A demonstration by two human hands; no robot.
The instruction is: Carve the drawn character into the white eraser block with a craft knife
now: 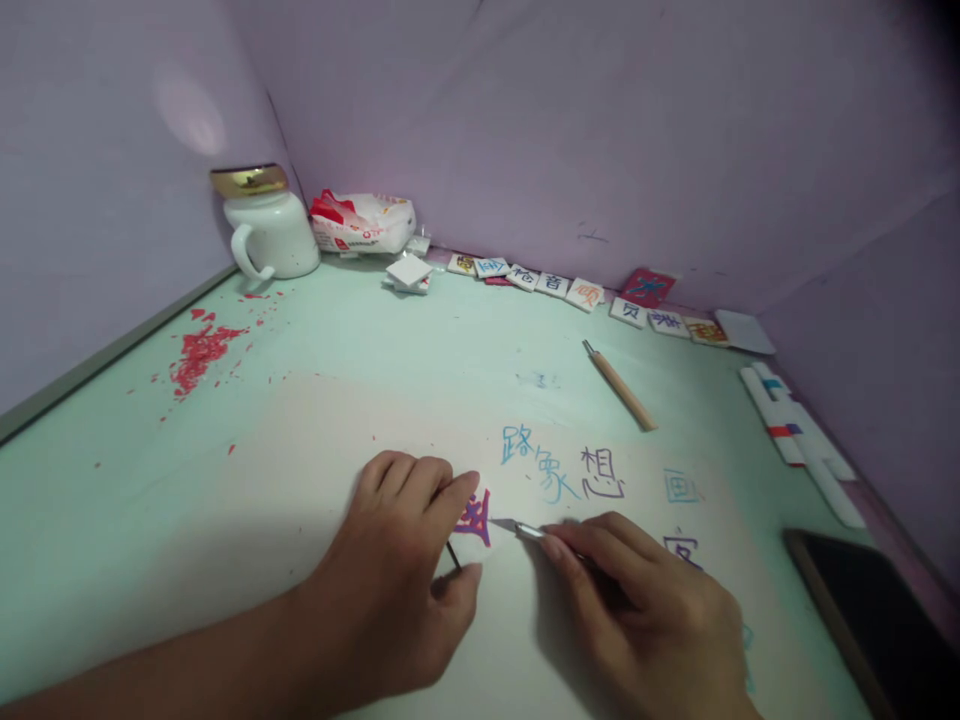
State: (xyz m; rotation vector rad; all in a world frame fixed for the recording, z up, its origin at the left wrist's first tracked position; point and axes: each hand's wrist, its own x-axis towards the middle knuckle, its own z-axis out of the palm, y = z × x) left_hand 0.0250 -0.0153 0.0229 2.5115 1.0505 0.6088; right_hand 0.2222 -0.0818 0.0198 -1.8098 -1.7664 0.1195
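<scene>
My left hand [409, 560] grips a small pale tile at its edges, between thumb and fingers, over the paper. The tile carries a purple and red character [473, 516]; the hand covers its left part. A short dark line shows between thumb and forefinger, and I cannot make out what it is. In my right hand [645, 600] is a craft knife [529, 531], held like a pen. Its pointed blade reaches left to the right edge of the character; whether it touches the surface I cannot tell. Large paper [315, 430] lies under both hands, with blue and purple characters written on it.
A wooden-handled tool [621, 388] lies beyond the paper. Several character tiles [553, 285] line the wall. Red shavings [201, 360] are scattered at left, near a white mug [281, 235] and a tissue pack [364, 222]. Markers [802, 440] and a dark phone [877, 620] lie right.
</scene>
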